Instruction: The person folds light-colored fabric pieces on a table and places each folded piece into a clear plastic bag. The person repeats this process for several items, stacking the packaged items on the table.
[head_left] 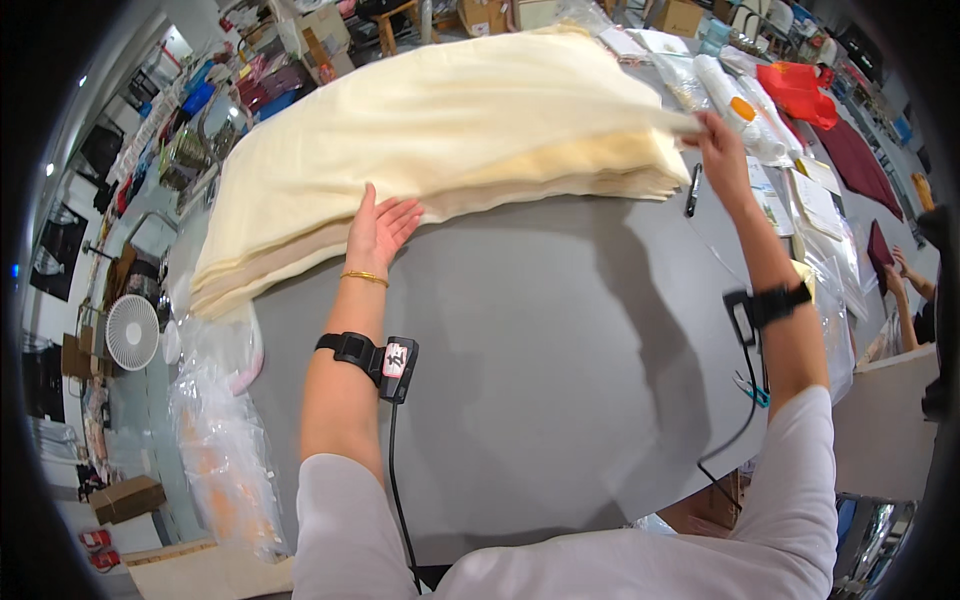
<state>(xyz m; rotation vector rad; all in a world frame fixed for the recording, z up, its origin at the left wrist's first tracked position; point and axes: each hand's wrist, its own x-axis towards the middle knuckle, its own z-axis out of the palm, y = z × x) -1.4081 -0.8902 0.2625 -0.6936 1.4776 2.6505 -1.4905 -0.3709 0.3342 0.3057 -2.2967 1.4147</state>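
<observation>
A thick stack of cream fabric [430, 110] lies in many layers across the far half of the grey table [520, 370]. My right hand [718, 150] pinches the right corner of the top fabric layer and holds it lifted off the layers beneath. Near the stack's front edge, left of the middle, my left hand [382, 228] is palm up with its fingers spread, the fingertips at the fabric's edge. It grips nothing. Dark straps with small boxes and cables sit on both my forearms.
A black marker [693, 190] lies beside the stack's right end. Teal-handled snips [752, 390] rest near my right forearm. Clear plastic bags [225, 460] lie at the left edge. Papers [815, 205], plastic rolls and red cloth [797, 93] crowd the right. Another person's hands [905, 275] show far right.
</observation>
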